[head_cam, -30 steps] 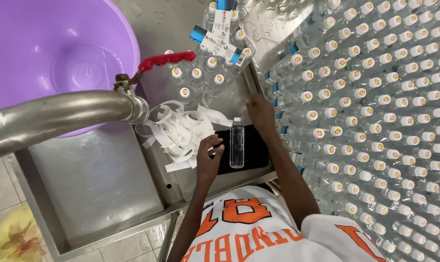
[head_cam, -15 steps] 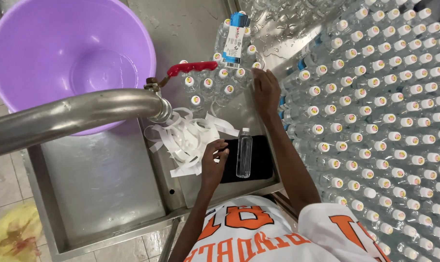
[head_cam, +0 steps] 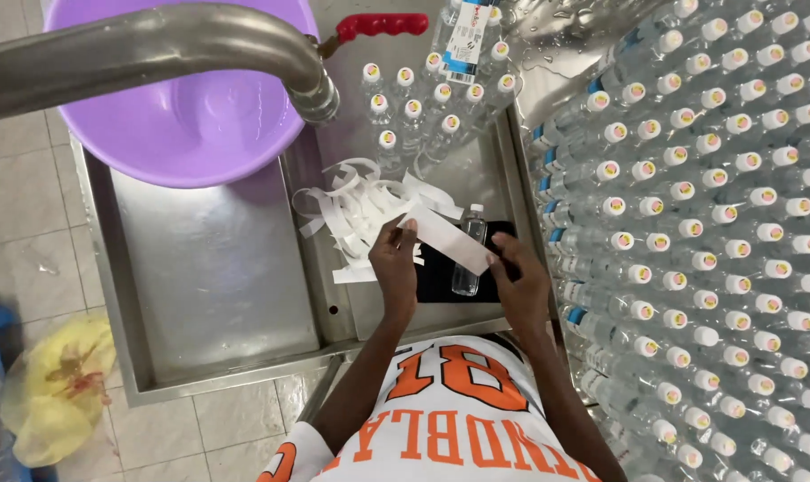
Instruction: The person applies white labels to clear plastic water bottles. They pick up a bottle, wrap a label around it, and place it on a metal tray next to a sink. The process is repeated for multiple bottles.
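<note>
The wide stainless steel tray [head_cam: 208,295] in front of me holds most of what I work with: at its far left corner sits a round purple plastic basin [head_cam: 182,116], nothing visible in it, and at its far middle a cluster of small clear plastic bottles with white caps [head_cam: 427,112], their contents too clear to judge. My left hand [head_cam: 394,272] and my right hand [head_cam: 519,287] each pinch one end of a long white paper strip [head_cam: 448,237], fingers pressed together on it, the strip stretched between them above the tray's near right part. Just under it a single clear capped bottle [head_cam: 467,254] lies on a black pad [head_cam: 441,277]. A heap of curled white paper strips [head_cam: 356,210] lies just left of that, touching the pad's edge. The tray's left half is bare metal up to its raised rim. Beyond the tray's right rim, rows of capped bottles [head_cam: 709,232] run out of view. A grey metal pipe with a red-handled valve [head_cam: 200,45] crosses above the basin and hides part of it.
</note>
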